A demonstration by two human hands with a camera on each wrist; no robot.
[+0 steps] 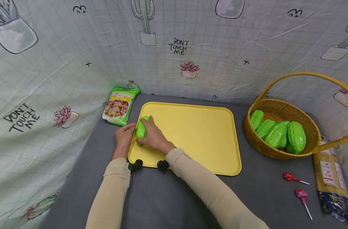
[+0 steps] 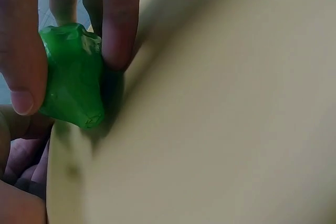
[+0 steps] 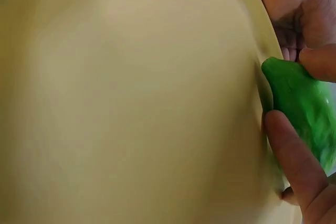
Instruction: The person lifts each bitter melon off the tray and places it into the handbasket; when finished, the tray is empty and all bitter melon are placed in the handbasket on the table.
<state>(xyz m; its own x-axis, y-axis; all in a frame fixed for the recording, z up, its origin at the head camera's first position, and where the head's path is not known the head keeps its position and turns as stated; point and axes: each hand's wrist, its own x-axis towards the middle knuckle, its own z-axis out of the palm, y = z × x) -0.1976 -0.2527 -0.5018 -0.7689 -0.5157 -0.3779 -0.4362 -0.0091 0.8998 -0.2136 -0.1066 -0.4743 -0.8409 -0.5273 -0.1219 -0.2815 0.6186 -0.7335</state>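
Observation:
My right hand (image 1: 154,135) holds a glossy green chayote (image 1: 141,128) between thumb and fingers, at the left side of a yellow tray (image 1: 188,136). In the right wrist view, one finger (image 3: 294,153) lies along the side of the chayote (image 3: 302,103). My left hand (image 1: 124,138) is at the tray's left rim, just outside it and beside the chayote. Its fingers (image 3: 289,43) are curled, the tips right at the rim; I cannot tell whether they pinch it. The left wrist view shows the chayote (image 2: 73,77) close over the tray's edge, with fingers on both sides.
A green and white snack packet (image 1: 119,106) lies beyond the tray's left corner. A wicker basket (image 1: 272,154) with a tall handle stands right of the tray, holding several more chayotes (image 1: 296,137). Two lollipops (image 1: 288,176) and a gold and blue packet (image 1: 331,178) lie at the right.

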